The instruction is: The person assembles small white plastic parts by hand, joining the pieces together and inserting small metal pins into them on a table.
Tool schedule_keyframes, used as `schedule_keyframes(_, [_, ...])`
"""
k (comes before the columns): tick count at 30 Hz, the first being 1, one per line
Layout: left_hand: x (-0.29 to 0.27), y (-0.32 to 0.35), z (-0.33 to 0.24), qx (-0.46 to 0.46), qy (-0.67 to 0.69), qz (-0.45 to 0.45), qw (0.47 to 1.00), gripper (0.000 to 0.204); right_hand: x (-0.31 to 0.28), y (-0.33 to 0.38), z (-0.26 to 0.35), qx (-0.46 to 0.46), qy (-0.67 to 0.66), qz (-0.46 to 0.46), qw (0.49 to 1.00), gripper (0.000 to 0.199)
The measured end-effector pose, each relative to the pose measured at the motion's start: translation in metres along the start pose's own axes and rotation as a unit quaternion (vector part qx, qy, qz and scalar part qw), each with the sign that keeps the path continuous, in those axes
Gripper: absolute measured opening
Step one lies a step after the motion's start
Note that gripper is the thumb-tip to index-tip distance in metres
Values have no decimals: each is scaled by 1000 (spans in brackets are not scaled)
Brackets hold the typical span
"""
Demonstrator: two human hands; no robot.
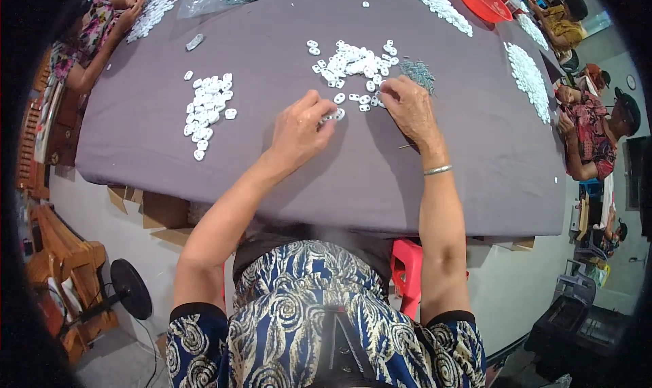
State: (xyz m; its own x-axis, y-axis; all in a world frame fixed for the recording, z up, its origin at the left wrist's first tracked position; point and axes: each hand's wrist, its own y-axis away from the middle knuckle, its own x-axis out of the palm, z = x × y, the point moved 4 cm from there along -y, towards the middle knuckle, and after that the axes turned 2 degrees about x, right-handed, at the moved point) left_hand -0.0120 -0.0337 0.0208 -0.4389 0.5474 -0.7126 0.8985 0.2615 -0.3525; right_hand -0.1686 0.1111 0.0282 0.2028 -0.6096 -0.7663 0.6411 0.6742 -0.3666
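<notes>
One view, head: left hand (302,128) fingers are clamped on a white piece (339,114) over the bench (489,184). Right hand (409,108) fingers are bent beside the white pile (353,59), near small grey parts (419,74); their grip cannot be told. Pieces should be light, stiff, smooth; pinch the long edges. No legible writing.

Well in from the table's (353,188) near edge, the left hand (297,131) pinches a white piece (339,114); the right hand (409,107) (silver bangle (437,170), I see) sits beside a white heap (354,61).
</notes>
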Motion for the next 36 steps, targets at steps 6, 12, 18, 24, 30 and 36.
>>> schedule_keyframes(6, [-3, -2, 0, -9, 69, -48, 996, 14, 9, 2, 13, -19, -91, 58, 994, 9])
schedule_keyframes(12, [-2, -1, 10, -8, 132, -107, 985, 13, 9, 3, 21, 0, -85, 97, 992, 9])
schedule_keyframes(18, [-3, -1, 1, 14, 156, -91, 983, 12, 13, 6, 26, -41, -65, 91, 993, 14])
schedule_keyframes(24, [0, -3, 0, 33, 190, -95, 976, 20, 21, 8, 22, 65, -216, 80, 971, 7])
schedule_keyframes(30, [0, -3, 3, -51, 302, -57, 950, 40, 31, 11, 35, 160, -436, 90, 881, 3])
schedule_keyframes(36, [8, -3, 10, -80, 364, -17, 928, 40, 32, 16, 44, 147, -438, 112, 880, 4])
